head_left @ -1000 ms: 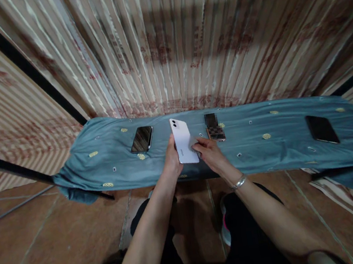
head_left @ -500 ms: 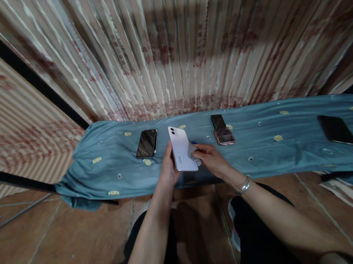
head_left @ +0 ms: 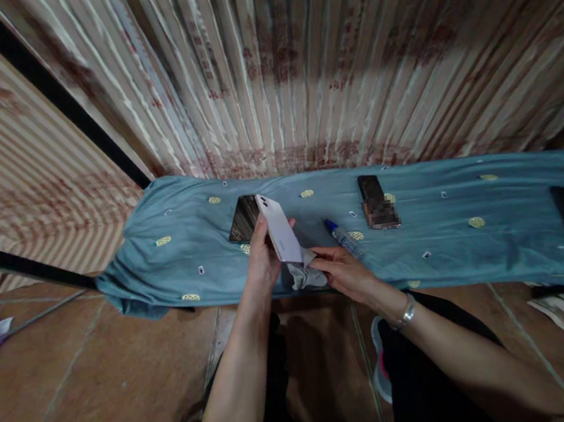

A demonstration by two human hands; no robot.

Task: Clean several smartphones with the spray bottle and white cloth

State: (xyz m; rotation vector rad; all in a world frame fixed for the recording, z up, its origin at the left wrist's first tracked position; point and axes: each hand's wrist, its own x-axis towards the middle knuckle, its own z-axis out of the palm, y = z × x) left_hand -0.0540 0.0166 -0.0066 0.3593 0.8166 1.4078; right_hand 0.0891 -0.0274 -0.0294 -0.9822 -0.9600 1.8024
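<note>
Left hand point(head_left: 263, 260) grips the white phone point(head_left: 279, 228) tilted, right hand point(head_left: 342, 273) pinches a grey cloth point(head_left: 306, 275) just under it — best wipe gently, phone held firm.

We find almost nothing legible here. The white phone point(head_left: 280, 228) carries a faint grey mark low on its back, probably a brand name, but it is too small and blurred for us to make out a single letter. The curtain point(head_left: 291, 67) behind the table bears rows of reddish printed marks along its folds and lower edge; they look like characters or ornament, yet we cannot tell which, and none of them reads. One dark phone point(head_left: 377, 200) on the blue cloth point(head_left: 452, 241) has a pixelated patch over its near end, hiding whatever stands there.
</note>
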